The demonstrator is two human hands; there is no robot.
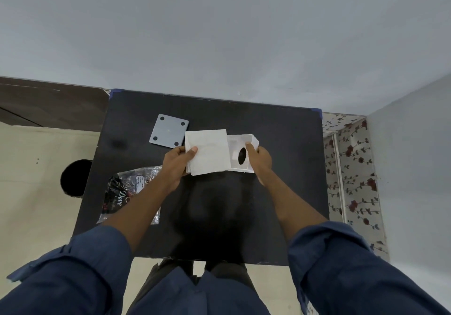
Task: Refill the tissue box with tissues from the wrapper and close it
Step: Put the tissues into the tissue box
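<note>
A white stack of tissues [210, 152] is gripped along its left edge by my left hand [177, 162], thumb on top. The stack's right end overlaps the open side of the white tissue box [240, 143], which has a dark oval opening facing up. Around the box's right end is my right hand [260, 158], holding it above the black table [280, 156]. The clear plastic wrapper [128, 192] with dark print lies crumpled on the table's left part, partly under my left forearm. A grey square lid [169, 130] with a round pad at each corner lies behind my left hand.
A dark round object [73, 178] stands on the floor left of the table. A wall rises just behind the table, and a flowered cloth [353, 168] hangs to its right.
</note>
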